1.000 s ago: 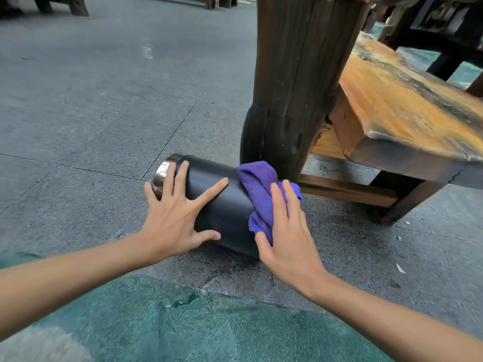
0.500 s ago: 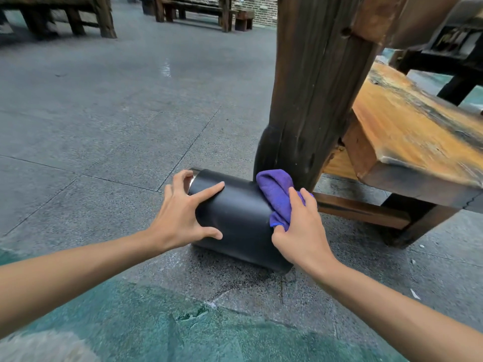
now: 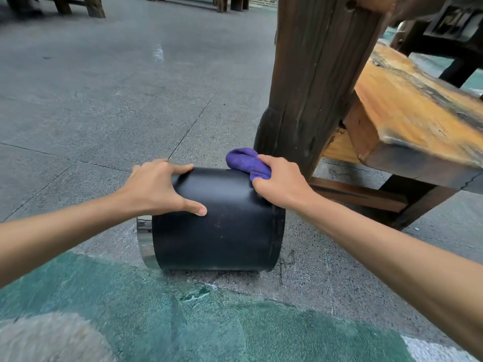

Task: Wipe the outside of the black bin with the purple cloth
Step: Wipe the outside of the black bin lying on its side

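Note:
The black bin point(image 3: 222, 231) lies on its side on the stone floor, its shiny metal rim pointing left. My left hand point(image 3: 159, 189) grips the bin's top near the rim end, fingers curled over the far side and thumb spread on the near side. My right hand point(image 3: 278, 182) holds the bunched purple cloth point(image 3: 245, 160) against the bin's upper far edge at the base end. Part of the cloth is hidden under my fingers.
A thick dark wooden post point(image 3: 311, 87) stands just behind the bin's right end. A wooden bench point(image 3: 418, 121) with a low crossbar point(image 3: 358, 194) reaches off to the right. Green painted floor point(image 3: 183, 322) lies in front; grey paving stretches left and beyond.
The bin has rolled toward me and now lies broadside. My left hand went from lying flat to gripping over the top. My right hand slid the cloth up to the far top edge.

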